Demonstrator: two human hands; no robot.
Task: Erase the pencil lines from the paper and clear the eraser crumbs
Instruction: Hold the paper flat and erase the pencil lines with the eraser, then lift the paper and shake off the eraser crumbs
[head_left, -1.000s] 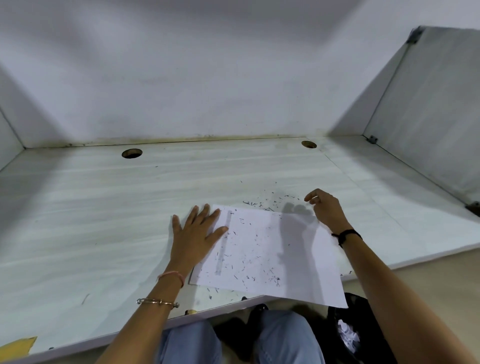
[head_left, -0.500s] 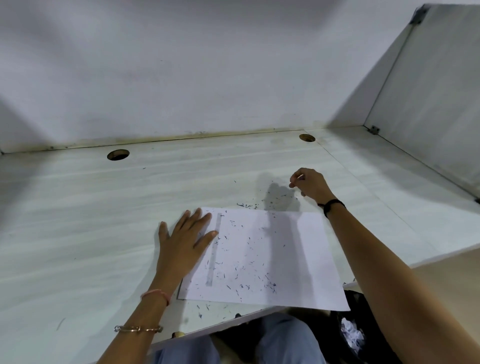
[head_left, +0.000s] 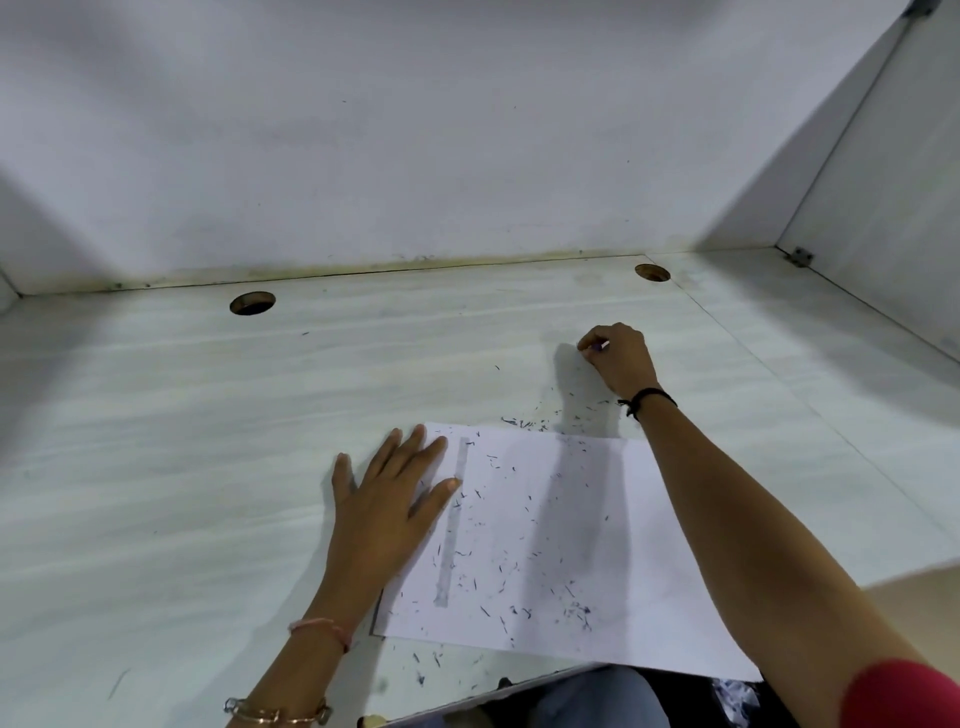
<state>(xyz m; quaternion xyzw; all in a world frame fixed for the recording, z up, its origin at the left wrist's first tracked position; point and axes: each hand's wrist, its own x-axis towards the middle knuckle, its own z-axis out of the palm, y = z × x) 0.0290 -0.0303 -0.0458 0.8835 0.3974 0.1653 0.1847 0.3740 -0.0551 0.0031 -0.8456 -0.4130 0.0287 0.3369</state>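
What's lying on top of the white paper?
Dark eraser crumbs are scattered across the paper, beside a grey strip. The left hand rests flat on its left edge. Anything beneath the paper is hidden.

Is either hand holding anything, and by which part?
Right hand pinches a small pale object, likely the eraser, in its fingertips; gripped part hidden. Left hand lies flat on paper.

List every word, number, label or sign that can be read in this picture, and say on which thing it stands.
None can be read.
The paper shows only a grey strip and dark eraser crumbs, no writing.
The desk and wall bear no print.
The eraser pinched in the right hand is too hidden to show any label.
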